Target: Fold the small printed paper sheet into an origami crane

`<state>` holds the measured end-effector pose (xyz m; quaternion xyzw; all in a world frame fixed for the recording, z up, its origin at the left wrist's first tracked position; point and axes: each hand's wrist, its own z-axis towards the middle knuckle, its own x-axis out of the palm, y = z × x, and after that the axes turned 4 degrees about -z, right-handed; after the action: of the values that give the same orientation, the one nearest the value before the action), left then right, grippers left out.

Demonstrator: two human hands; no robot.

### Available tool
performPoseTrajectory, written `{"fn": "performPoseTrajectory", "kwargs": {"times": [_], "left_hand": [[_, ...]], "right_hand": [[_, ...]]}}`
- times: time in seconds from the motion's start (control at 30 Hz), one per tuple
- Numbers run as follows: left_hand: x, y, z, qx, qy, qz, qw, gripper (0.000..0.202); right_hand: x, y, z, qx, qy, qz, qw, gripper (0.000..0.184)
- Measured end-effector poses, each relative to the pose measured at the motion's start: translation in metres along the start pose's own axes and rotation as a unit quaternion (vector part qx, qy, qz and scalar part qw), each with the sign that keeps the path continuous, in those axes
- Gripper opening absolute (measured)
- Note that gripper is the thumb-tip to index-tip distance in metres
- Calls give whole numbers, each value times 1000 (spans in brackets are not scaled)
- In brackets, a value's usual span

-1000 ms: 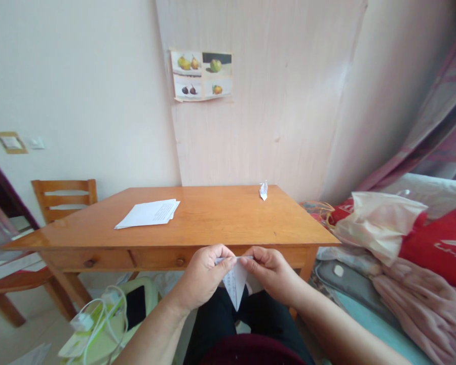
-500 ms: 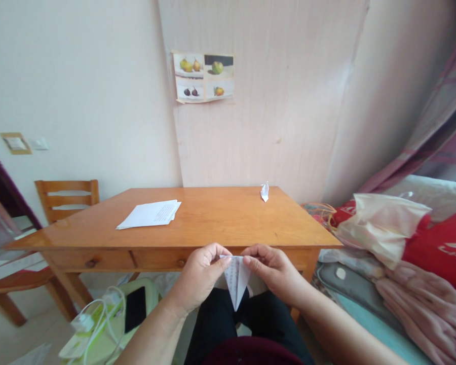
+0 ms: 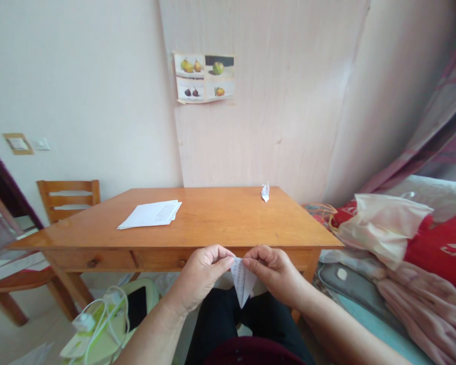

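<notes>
Between my two hands a folded piece of printed paper (image 3: 242, 284) hangs with its narrow point downward, just in front of the table's edge and above my lap. My left hand (image 3: 208, 274) pinches its upper left corner between thumb and forefinger. On the other side, my right hand (image 3: 271, 268) grips the upper right part, thumb toward me and fingers curled behind. Those fingers hide part of the paper's top edge.
The wooden table (image 3: 216, 218) bears a stack of paper sheets (image 3: 148, 214) at left and a small folded paper piece (image 3: 265, 192) at the back right. A green stool (image 3: 144, 304) with a phone and cables stands lower left. Bags (image 3: 383, 223) and cloth lie at right.
The folded paper has shifted slightly right and turned a little, so its top left corner sits closer to the right hand. Both hands stay at nearly the same place.
</notes>
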<state>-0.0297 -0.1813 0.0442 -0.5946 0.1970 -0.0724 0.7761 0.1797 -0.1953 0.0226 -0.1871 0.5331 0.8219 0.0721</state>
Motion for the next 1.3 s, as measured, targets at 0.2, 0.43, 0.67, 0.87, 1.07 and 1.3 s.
{"fn": "performPoseTrajectory", "kwargs": {"times": [0.2, 0.43, 0.67, 0.87, 1.07, 1.3], "left_hand": [[1, 2, 1, 28, -20, -7, 999, 24], [10, 6, 3, 102, -111, 116, 982, 29], [21, 17, -2, 298, -101, 362, 878, 55], [26, 29, 3, 299, -86, 386, 868, 46], [22, 20, 2, 139, -72, 95, 983, 26], [22, 17, 3, -1, -38, -285, 958, 38]], "right_hand": [[1, 1, 1, 7, 14, 35, 999, 31], [6, -2, 9, 64, -54, 156, 984, 39], [12, 2, 16, 101, -167, 252, 948, 41], [15, 0, 14, 113, -160, 246, 949, 42], [9, -7, 12, 104, -185, 172, 962, 58], [10, -15, 6, -6, -165, 63, 984, 47]]}}
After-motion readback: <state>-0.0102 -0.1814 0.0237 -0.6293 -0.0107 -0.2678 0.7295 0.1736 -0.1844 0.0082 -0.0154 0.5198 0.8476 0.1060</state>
